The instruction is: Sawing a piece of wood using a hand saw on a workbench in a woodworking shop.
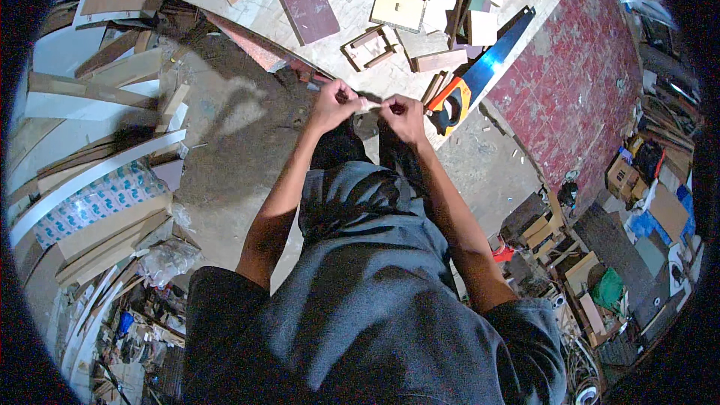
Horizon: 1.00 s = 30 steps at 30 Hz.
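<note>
your left hand (330, 105) and right hand (403, 116) meet just off the near edge of the workbench (352, 7), fingers of both pinched shut on a small pale piece (367, 105) held between them; what it is made of is too small to tell. the piece hangs over the bench's rim, above your dark trousers, not resting on the board.

just right of your right hand a handsaw (480, 75) lies slanted across the bench, its orange and black handle poking past the edge, close to your knuckles, and its blue blade running up and away. past it the bench top turns to a worn red surface (570, 82) that falls off to the right.

the board ahead is crowded: a dark maroon panel (306, 4), a small wooden frame (369, 49), and loose offcuts right up to the rim, leaving little bare board near your hands. to your left the concrete floor (232, 157) lies open, bounded by stacked planks and white strips (90, 172).
</note>
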Each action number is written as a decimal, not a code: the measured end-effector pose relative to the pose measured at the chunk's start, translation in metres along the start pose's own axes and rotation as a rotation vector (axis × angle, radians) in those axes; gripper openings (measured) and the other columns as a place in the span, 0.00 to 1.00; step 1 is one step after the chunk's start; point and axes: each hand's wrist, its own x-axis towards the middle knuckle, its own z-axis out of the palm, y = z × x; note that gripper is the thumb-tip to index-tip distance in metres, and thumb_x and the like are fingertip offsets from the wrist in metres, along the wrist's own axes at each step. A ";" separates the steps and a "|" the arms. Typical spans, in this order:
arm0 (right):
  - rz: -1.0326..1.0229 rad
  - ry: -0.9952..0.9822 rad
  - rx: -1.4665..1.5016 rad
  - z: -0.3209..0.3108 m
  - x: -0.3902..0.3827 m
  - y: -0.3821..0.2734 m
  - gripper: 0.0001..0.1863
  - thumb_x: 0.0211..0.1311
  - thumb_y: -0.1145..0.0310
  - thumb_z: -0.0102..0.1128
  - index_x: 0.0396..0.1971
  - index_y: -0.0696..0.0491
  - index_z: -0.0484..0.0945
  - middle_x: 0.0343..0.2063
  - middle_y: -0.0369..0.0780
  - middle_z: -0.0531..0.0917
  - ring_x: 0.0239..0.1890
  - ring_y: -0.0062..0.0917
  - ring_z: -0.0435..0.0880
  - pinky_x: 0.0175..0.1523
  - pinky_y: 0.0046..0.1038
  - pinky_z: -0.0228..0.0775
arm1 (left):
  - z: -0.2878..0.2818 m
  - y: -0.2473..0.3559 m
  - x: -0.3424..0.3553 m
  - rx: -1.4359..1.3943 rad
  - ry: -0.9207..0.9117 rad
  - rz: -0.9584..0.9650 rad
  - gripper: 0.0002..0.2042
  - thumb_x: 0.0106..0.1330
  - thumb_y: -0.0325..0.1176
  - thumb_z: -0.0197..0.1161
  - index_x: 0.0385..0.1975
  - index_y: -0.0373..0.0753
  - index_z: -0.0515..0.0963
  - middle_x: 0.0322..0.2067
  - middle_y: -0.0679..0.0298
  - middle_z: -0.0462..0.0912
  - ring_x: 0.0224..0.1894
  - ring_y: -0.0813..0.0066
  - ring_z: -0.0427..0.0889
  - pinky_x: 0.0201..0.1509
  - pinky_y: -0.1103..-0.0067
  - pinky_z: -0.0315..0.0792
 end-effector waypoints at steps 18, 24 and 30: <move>-0.136 0.310 -0.476 -0.095 -0.038 0.067 0.28 0.48 0.59 0.77 0.47 0.55 0.77 0.40 0.47 0.79 0.45 0.45 0.81 0.48 0.42 0.76 | 0.056 0.122 -0.010 0.128 -0.485 -0.019 0.08 0.67 0.32 0.67 0.35 0.33 0.82 0.33 0.64 0.87 0.37 0.82 0.81 0.44 0.79 0.76; -0.015 0.436 -0.651 -0.080 -0.024 0.067 0.30 0.48 0.59 0.78 0.49 0.53 0.73 0.40 0.46 0.78 0.44 0.43 0.80 0.46 0.43 0.77 | 0.065 0.163 -0.027 0.028 -0.391 -0.040 0.08 0.66 0.31 0.66 0.34 0.31 0.81 0.28 0.66 0.84 0.32 0.85 0.77 0.37 0.81 0.74; 0.036 0.361 -0.611 -0.092 -0.025 0.111 0.26 0.55 0.53 0.73 0.45 0.54 0.73 0.36 0.47 0.81 0.39 0.47 0.83 0.40 0.46 0.77 | 0.077 0.195 -0.034 -0.067 -0.439 -0.089 0.07 0.69 0.30 0.64 0.37 0.32 0.80 0.32 0.68 0.82 0.35 0.86 0.77 0.38 0.84 0.74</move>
